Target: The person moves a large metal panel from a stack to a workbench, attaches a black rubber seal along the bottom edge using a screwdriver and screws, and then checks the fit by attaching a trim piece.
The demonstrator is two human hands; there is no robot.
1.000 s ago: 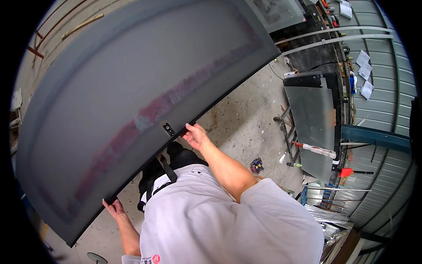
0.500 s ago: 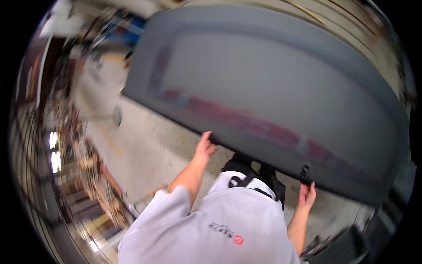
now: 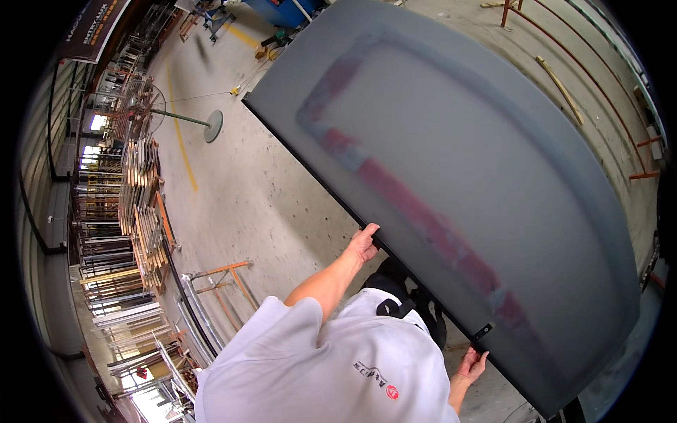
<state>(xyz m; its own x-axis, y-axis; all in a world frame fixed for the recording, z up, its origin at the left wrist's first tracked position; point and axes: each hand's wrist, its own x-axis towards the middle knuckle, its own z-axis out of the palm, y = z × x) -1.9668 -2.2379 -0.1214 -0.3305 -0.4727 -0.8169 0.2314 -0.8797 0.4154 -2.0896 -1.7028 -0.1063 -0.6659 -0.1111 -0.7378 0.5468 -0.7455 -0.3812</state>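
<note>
A large grey, matt panel [image 3: 465,134] with a black edge strip [image 3: 303,166] slants across the view from upper left to lower right. A hazy red and bluish band [image 3: 416,204] shows along its near side and up its left end. My left hand [image 3: 363,241] grips the near edge around its middle, thumb on top. Farther right, my right hand [image 3: 471,365] grips the same edge, beside a small black fitting [image 3: 482,331]. The undersides of the fingers are partly hidden by the panel.
A floor fan's round base [image 3: 214,127] stands on the concrete floor to the left. Racks of long profiles [image 3: 134,282] line the left wall, with an orange metal frame [image 3: 229,271] nearby. Orange rails [image 3: 585,53] and a curved strip [image 3: 558,90] lie beyond the panel.
The panel's near edge now slants more steeply, its right end lower in view. Fan base and racks have shifted in the picture, which is sharper. Both hands keep their grip.
</note>
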